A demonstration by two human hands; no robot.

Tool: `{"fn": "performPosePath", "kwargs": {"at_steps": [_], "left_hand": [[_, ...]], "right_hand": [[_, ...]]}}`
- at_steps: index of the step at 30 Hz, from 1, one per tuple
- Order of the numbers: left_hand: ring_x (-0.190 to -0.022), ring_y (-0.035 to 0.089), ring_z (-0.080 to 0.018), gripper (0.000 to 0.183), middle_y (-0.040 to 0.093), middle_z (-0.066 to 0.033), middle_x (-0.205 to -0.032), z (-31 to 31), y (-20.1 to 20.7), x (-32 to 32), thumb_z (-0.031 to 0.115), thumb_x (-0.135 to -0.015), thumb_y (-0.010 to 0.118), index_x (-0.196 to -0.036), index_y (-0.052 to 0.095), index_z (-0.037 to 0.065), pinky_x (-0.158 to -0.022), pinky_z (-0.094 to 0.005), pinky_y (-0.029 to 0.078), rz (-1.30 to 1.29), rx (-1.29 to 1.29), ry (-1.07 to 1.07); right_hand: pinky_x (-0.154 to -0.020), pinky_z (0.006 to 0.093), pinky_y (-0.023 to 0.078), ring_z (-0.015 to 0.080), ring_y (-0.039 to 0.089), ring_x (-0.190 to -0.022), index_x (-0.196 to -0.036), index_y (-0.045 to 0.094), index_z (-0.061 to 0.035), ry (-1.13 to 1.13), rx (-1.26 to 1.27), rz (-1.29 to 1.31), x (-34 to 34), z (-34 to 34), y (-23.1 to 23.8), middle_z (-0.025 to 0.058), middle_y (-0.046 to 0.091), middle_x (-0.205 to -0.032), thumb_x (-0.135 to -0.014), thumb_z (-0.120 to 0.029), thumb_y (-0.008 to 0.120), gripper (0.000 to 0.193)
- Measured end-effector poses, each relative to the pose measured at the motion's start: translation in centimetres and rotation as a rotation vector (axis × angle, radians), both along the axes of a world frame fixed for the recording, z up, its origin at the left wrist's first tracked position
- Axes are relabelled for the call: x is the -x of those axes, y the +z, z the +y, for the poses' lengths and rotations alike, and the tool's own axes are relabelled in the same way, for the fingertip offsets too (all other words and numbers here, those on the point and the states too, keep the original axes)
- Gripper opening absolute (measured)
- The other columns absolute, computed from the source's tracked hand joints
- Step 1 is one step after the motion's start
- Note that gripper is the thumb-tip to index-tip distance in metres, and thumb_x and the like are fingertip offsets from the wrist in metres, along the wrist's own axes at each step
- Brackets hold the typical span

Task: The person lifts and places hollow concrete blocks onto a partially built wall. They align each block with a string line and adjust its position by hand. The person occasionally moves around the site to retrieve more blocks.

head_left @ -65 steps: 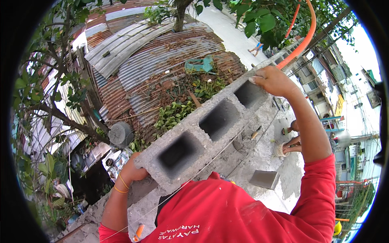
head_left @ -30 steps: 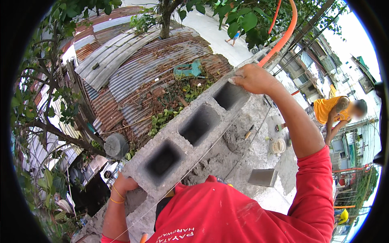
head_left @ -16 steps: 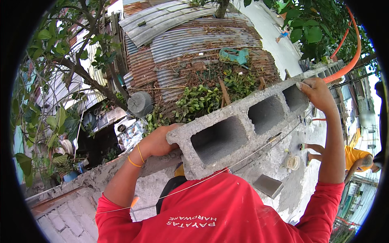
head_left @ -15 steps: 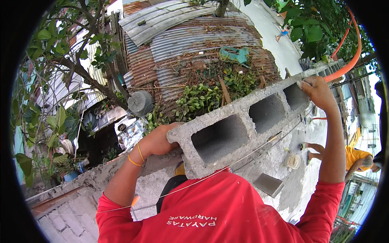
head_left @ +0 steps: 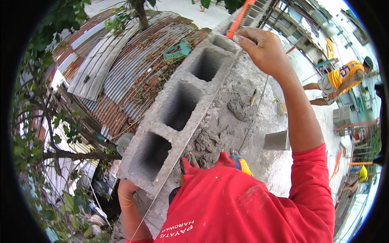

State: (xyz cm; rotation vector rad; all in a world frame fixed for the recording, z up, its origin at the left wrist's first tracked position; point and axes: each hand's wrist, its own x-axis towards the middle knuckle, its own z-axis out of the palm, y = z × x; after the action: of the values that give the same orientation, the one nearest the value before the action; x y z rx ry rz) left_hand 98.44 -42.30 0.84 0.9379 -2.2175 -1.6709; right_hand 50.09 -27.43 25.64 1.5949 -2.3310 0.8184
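Observation:
A grey hollow concrete block [head_left: 162,121] with three open cells lies lengthwise in front of me, held between both hands. My left hand [head_left: 126,189] grips its near end from below, mostly hidden under the block. My right hand [head_left: 262,50] grips the far end, fingers curled over the top edge. A taut guide string [head_left: 190,139] runs along the block's right side. My red shirt fills the lower middle.
Wet mortar [head_left: 227,121] covers the slab to the right, with a flat trowel [head_left: 276,141] lying on it. Rusty corrugated roofing [head_left: 117,69] and tree branches lie far below on the left. A person in a yellow shirt [head_left: 342,77] bends at the right. An orange pipe [head_left: 241,18] rises beyond the block.
The view has swung right and down. The block now points away from me along the string, with my left hand lower under its near end and my right hand still on the far end.

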Motion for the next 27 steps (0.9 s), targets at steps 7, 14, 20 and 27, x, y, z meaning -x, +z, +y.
{"fn": "performPosePath", "kwargs": {"at_steps": [7,14,20,27], "left_hand": [[-0.101,0.066,-0.0258,0.03,0.072,-0.0126,-0.108,0.9,-3.3,2.4,0.013,-0.086,0.067,-0.115,0.067,0.003,-0.088,-0.0407,0.049,-0.089,-0.021,0.124],[-0.095,0.066,-0.0248,0.028,0.072,-0.0119,-0.106,6.2,-8.1,4.8,0.014,-0.088,0.065,-0.114,0.066,0.003,-0.082,-0.0399,0.05,-0.236,-0.092,0.188],[-0.091,0.067,-0.0239,0.027,0.071,-0.0112,-0.105,12.7,-11.4,7.1,0.014,-0.089,0.063,-0.114,0.066,0.004,-0.077,-0.0393,0.05,-0.383,-0.149,0.169],[-0.085,0.067,-0.0228,0.025,0.071,-0.0104,-0.103,20.4,-13.8,11.2,0.015,-0.091,0.062,-0.113,0.066,0.004,-0.072,-0.0385,0.05,-0.603,-0.1,0.25]], "right_hand": [[-0.076,0.0388,0.052,0.0249,0.067,-0.079,-0.092,0.073,-0.0005,-0.366,-0.042,-0.588,1.1,14.5,-16.0,0.0153,0.071,-0.083,-0.094,-0.029,0.066,0.03],[-0.053,0.033,0.053,0.0167,0.065,-0.059,-0.097,0.072,-0.0019,-0.774,-0.734,-1.231,-5.1,34.6,-36.7,0.0078,0.072,-0.077,-0.094,-0.025,0.063,0.026],[-0.047,0.0362,0.05,0.0197,0.068,-0.056,-0.092,0.073,-0.0018,-1.058,-0.733,-1.404,-5.3,47.2,-40.4,0.0101,0.075,-0.077,-0.09,-0.024,0.061,0.025],[-0.067,0.039,0.057,0.0256,0.073,-0.067,-0.102,0.072,-0.0007,-0.91,-0.903,-1.36,6.3,58.5,-46.3,0.0127,0.076,-0.084,-0.091,-0.028,0.061,0.032]]}}
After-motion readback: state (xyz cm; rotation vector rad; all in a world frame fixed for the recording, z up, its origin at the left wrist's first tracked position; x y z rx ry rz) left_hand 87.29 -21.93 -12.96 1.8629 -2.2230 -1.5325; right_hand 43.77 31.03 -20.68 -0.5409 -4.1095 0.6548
